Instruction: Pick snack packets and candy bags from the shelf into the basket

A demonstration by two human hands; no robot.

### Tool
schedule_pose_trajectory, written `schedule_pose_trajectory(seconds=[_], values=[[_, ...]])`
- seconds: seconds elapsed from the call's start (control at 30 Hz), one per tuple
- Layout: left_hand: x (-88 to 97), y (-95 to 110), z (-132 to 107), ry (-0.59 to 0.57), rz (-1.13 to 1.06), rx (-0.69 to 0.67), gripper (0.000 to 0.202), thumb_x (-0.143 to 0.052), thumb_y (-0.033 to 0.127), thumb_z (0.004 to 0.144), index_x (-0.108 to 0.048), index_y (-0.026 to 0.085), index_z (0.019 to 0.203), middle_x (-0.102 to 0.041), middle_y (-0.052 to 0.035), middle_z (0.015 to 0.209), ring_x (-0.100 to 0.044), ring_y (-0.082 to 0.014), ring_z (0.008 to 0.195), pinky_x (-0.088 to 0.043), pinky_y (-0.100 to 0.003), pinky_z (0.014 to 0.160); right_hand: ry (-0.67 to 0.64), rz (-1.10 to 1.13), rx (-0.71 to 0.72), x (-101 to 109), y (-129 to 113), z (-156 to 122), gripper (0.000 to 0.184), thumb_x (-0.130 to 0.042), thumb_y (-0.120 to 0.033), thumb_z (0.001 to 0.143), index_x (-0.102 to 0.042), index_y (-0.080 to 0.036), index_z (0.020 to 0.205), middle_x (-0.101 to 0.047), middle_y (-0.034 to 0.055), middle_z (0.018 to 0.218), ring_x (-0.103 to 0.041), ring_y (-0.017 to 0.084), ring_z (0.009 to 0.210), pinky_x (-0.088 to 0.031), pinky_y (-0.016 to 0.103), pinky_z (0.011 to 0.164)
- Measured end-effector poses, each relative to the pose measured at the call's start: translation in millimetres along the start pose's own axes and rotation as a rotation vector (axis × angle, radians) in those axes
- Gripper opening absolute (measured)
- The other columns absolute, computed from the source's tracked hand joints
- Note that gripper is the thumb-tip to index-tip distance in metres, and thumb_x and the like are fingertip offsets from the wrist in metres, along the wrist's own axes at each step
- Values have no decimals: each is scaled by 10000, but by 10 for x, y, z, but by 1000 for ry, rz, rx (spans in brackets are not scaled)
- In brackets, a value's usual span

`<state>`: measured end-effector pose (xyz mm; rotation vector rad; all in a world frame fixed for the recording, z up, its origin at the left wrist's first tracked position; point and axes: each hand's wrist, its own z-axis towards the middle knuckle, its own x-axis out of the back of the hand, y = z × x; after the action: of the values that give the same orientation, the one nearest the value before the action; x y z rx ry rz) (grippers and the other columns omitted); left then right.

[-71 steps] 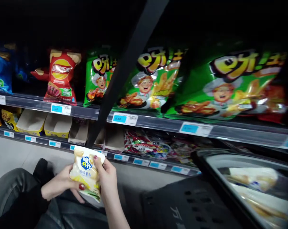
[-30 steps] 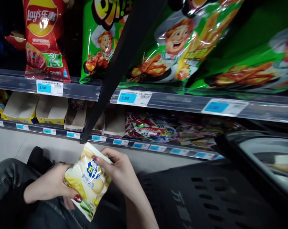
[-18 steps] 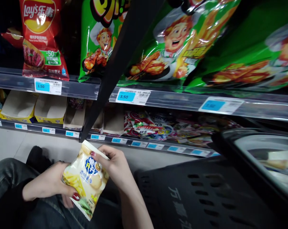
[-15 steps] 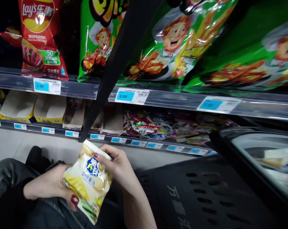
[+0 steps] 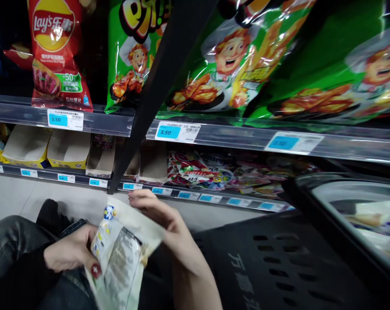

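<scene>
A pale snack bag point(image 5: 122, 254) is tilted in front of my lap, its printed back panel facing up and slightly blurred. My left hand point(image 5: 72, 252) grips its left edge, thumb on top and the other fingers hidden underneath. At the bag's upper right corner is my right hand point(image 5: 162, 219), with its fingers stretched out past the edge. The bag hides its thumb, and I cannot tell whether the hand touches the bag.
A dark shopping basket point(image 5: 262, 258) with packages inside stands at right. Ahead, the upper shelf holds a red Lay's bag point(image 5: 57, 56) and large green snack bags point(image 5: 227, 64). Below are open cartons point(image 5: 68, 148) and colourful small packets point(image 5: 195, 170). A black post point(image 5: 156, 86) divides the shelves.
The bag has turned over from its front with yellow fries to its back. My right hand's thumb has left the front, and its fingers have straightened. My left hand still holds on.
</scene>
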<state>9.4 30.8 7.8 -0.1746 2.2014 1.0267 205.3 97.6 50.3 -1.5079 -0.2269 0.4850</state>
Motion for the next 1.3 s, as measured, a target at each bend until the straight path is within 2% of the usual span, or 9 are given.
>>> schedule_pose_trajectory(seconds=[0.1,0.23,0.3,0.4,0.6,0.77,0.93,1.1,1.3], values=[[17,80,33,182,235,-194,481,-801,123,467,-632,127,917,-714,-59,830,-656,-216,710,-526,-304,651,114,103,-107,4,14,13,400,-603,-481,702,-639,-256,1031,-618,70,985,-561,222,884,-439,330,777],[5,94,63,292,475,-232,451,-785,191,515,-604,125,922,-700,-85,880,-649,-254,724,-533,-298,520,193,-71,-166,-44,79,67,267,-659,-415,661,-679,-184,794,-649,52,822,-555,186,736,-434,262,642],[-11,58,70,264,475,-219,473,-778,203,532,-583,133,957,-697,-76,854,-647,-223,629,-517,-275,453,255,-146,-173,-64,104,89,197,-675,-358,652,-657,-162,661,-632,32,703,-522,150,634,-403,235,572],[-40,9,77,185,434,-159,439,-768,194,552,-579,128,943,-701,-64,799,-642,-186,552,-521,-271,466,330,-147,-174,-69,122,100,195,-679,-344,644,-645,-152,628,-593,11,606,-464,114,535,-353,219,494],[-72,51,43,141,425,-116,332,-775,180,536,-641,102,829,-715,-70,747,-660,-221,666,-534,-323,634,410,-110,-167,-51,148,99,167,-705,-315,603,-661,-155,591,-610,10,580,-484,119,528,-361,230,507],[-100,85,-22,68,328,-69,315,-760,154,561,-651,114,854,-717,-62,744,-652,-187,600,-529,-285,572,424,7,-286,-33,238,128,193,-732,-320,549,-664,-140,566,-615,19,546,-489,120,504,-350,229,492],[-126,75,-21,109,374,-102,299,-759,121,557,-645,122,833,-718,-43,724,-642,-164,581,-524,-269,584,429,68,-285,-20,258,135,174,-740,-297,547,-665,-141,567,-617,13,558,-496,112,519,-360,224,508],[-137,99,-1,197,413,-90,269,-747,167,583,-641,102,821,-714,-51,665,-644,-185,558,-527,-309,587,345,130,-215,-53,95,64,154,-736,-281,566,-652,-153,547,-549,-22,484,-430,73,445,-308,197,437],[-150,118,-8,183,379,-65,258,-766,173,556,-659,105,780,-714,-42,644,-641,-182,553,-528,-310,585,282,158,-207,-63,-2,7,161,-738,-280,553,-636,-163,510,-516,-31,438,-391,67,399,-264,199,398]])
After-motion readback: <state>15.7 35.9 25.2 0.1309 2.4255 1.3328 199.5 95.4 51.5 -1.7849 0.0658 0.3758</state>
